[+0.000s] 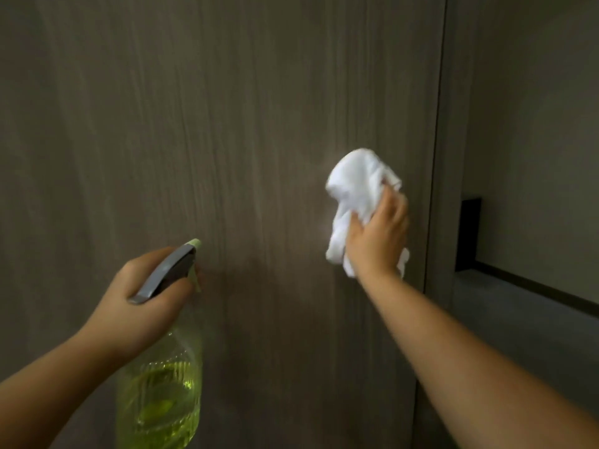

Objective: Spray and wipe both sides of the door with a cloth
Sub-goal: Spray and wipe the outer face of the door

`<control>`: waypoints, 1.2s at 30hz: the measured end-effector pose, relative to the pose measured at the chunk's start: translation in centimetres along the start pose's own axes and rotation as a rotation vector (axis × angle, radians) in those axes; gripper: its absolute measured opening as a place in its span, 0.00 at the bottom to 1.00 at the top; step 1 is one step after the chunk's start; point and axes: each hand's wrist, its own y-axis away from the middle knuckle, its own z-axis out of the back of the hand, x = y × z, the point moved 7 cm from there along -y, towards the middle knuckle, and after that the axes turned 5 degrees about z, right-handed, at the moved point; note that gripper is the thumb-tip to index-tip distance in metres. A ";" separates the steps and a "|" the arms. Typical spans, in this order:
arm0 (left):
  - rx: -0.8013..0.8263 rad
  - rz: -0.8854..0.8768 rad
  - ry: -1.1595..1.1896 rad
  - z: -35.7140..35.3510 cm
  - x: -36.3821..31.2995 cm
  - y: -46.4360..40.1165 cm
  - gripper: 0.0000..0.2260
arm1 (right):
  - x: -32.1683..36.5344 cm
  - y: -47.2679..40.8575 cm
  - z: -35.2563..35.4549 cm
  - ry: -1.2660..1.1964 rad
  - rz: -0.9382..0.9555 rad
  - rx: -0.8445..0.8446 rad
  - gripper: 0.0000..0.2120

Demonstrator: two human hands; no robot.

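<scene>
Beside door (227, 124), right, dark wall niche (470, 234)

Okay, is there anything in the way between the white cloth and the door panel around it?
Nothing visible. The right hand holds the white cloth against the door, near its right edge, and the panel around it is bare.

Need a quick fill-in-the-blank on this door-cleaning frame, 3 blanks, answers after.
1. The left hand grips a spray bottle holding ____ liquid.
2. The right hand presses a ____ cloth against the door.
3. The cloth sits near the door's ____ edge.

Answers: yellow-green; white; right
</scene>
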 end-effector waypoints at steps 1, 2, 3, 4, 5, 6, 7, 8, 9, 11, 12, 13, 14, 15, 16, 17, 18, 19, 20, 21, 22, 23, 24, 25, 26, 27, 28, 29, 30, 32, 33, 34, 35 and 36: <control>-0.011 0.007 0.016 0.4 0.3 0.1 0.11 | -0.5 -1.6 0.2 -0.032 -0.130 0.006 0.28; -0.025 0.017 0.040 0.7 0.7 0.2 0.12 | -0.8 -2.6 0.2 -0.044 -0.230 0.000 0.28; -0.039 0.028 0.062 1.1 1.1 0.2 0.14 | -0.7 -3.0 0.3 -0.044 -0.292 -0.026 0.27; -0.050 0.037 0.073 1.5 1.6 0.2 0.17 | -0.4 -2.9 0.5 -0.041 -0.325 -0.050 0.27; -0.053 0.039 0.070 1.8 2.2 0.2 0.18 | 0.2 -2.4 0.5 -0.036 -0.340 -0.058 0.27; -0.052 0.038 0.057 2.1 2.7 0.0 0.18 | 0.7 -1.5 0.3 -0.028 -0.341 -0.040 0.29; -0.049 0.038 0.039 2.5 3.4 -0.2 0.17 | 1.4 -0.5 -0.1 -0.020 -0.322 -0.008 0.30; -0.050 0.038 0.023 2.8 4.0 -0.5 0.15 | 2.2 0.8 -0.5 -0.012 -0.282 0.023 0.31; -0.055 0.038 0.011 3.1 4.7 -0.7 0.15 | 3.1 2.4 -0.9 0.000 -0.229 0.052 0.31; -0.062 0.040 -0.005 3.6 5.7 -1.1 0.14 | 5.7 5.6 -1.7 0.035 -0.113 0.117 0.31; -0.065 0.046 -0.011 3.8 6.0 -1.3 0.15 | 7.1 7.0 -2.1 0.039 -0.064 0.177 0.31; -0.066 0.053 -0.011 4.1 6.2 -1.4 0.16 | 8.4 8.2 -2.5 0.038 -0.020 0.232 0.31; -0.068 0.064 -0.008 4.4 6.3 -1.5 0.16 | 9.4 9.0 -2.6 0.020 0.016 0.262 0.30; -0.073 0.066 -0.003 4.8 6.4 -1.7 0.17 | 10.1 9.3 -2.5 -0.027 0.028 0.285 0.29; -0.080 0.063 -0.002 5.2 6.1 -1.9 0.18 | 10.6 9.3 -2.2 -0.097 0.022 0.286 0.28; -0.086 0.051 0.006 5.5 5.7 -2.1 0.18 | 10.8 9.0 -1.8 -0.187 -0.004 0.280 0.27; -0.098 0.038 0.014 6.0 5.2 -2.2 0.18 | 10.8 8.5 -1.3 -0.291 -0.047 0.275 0.26; -0.114 0.018 0.026 6.4 4.5 -2.5 0.17 | 11.0 7.7 -0.8 -0.396 -0.099 0.276 0.27; -0.129 0.005 0.041 6.7 3.6 -2.8 0.16 | 11.3 6.8 -0.4 -0.490 -0.141 0.271 0.28; -0.135 -0.011 0.061 7.0 2.7 -3.1 0.14 | 12.0 5.7 0.0 -0.567 -0.168 0.264 0.28; -0.136 -0.031 0.081 7.2 1.6 -3.3 0.11 | 12.9 4.5 0.2 -0.632 -0.191 0.267 0.27; -0.140 -0.047 0.103 7.4 0.5 -3.6 0.08 | 14.1 3.1 0.3 -0.694 -0.213 0.288 0.26; -0.144 -0.053 0.124 7.8 -0.6 -4.0 0.08 | 15.5 1.6 0.2 -0.760 -0.232 0.316 0.24; -0.149 -0.057 0.143 8.2 -1.6 -4.6 0.10 | 16.8 0.0 0.0 -0.817 -0.247 0.337 0.21; -0.152 -0.057 0.156 8.7 -2.6 -5.2 0.12 | 18.0 -1.6 -0.1 -0.855 -0.256 0.352 0.18; -0.148 -0.055 0.166 9.2 -3.7 -5.9 0.12 | 19.0 -3.0 -0.2 -0.875 -0.261 0.366 0.17; -0.142 -0.044 0.175 9.8 -4.6 -6.6 0.09 | 20.0 -4.1 -0.4 -0.881 -0.266 0.385 0.17; -0.143 -0.026 0.189 10.5 -5.5 -7.5 0.06 | 20.7 -5.0 -0.6 -0.876 -0.275 0.403 0.17; -0.147 -0.012 0.198 11.3 -6.3 -8.4 0.05 | 21.3 -5.7 -0.7 -0.865 -0.289 0.419 0.17; -0.141 -0.012 0.176 12.8 -8.3 -10.0 0.06 | 21.9 -6.8 -0.6 -0.851 -0.327 0.444 0.17; -0.136 -0.011 0.163 13.6 -9.7 -10.7 0.05 | 22.0 -7.3 -0.5 -0.849 -0.355 0.457 0.17; -0.130 -0.006 0.167 14.4 -11.0 -11.2 0.05 | 22.2 -7.9 -0.3 -0.844 -0.381 0.474 0.17; -0.120 -0.001 0.182 15.3 -12.3 -11.6 0.08 | 22.4 -8.6 -0.1 -0.835 -0.404 0.498 0.18; -0.108 0.014 0.194 16.1 -13.5 -12.1 0.12 | 22.9 -9.4 0.2 -0.827 -0.425 0.528 0.18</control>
